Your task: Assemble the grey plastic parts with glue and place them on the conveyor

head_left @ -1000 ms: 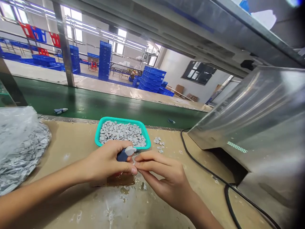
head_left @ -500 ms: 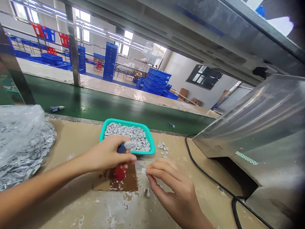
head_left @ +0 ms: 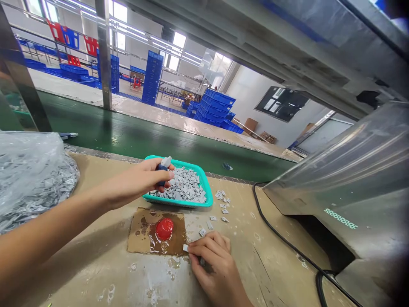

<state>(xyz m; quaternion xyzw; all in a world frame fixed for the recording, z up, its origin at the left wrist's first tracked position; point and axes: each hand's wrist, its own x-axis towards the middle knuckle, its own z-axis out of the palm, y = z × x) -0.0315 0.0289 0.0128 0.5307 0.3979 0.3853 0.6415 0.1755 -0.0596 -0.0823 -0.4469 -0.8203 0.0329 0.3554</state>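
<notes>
- At the right edge of a wet piece of cardboard (head_left: 139,241), a small pale chip (head_left: 185,247) sits between the fingertips of the right hand (head_left: 216,263); whether it touches the cardboard I cannot tell.
- Those fingers are closed to a narrow pinch, with only the chip's end showing.
- On the cardboard, near the chip but apart from it, rests a shiny red dome (head_left: 165,229) (the liquid around it cannot be named from here).
- Over the near left part of a teal basket (head_left: 208,197), the left hand (head_left: 145,179) has its fingers curled round a dark blue part (head_left: 162,169) with a pale grey tip pointing up.
- The step in hand seems to be handling one chip beside the wet cardboard while the blue part is held aside; the next move would call for a light, steady pinch, as so small a chip could slip.
- Inside the basket lies a heap of grey chips (head_left: 188,187); a few loose chips (head_left: 225,211) are scattered on the counter (head_left: 243,264) to its right.
- Farther out are a clear bag (head_left: 35,160) at the left, a green belt (head_left: 179,147) behind, and a black cable (head_left: 277,235) at the right.
</notes>
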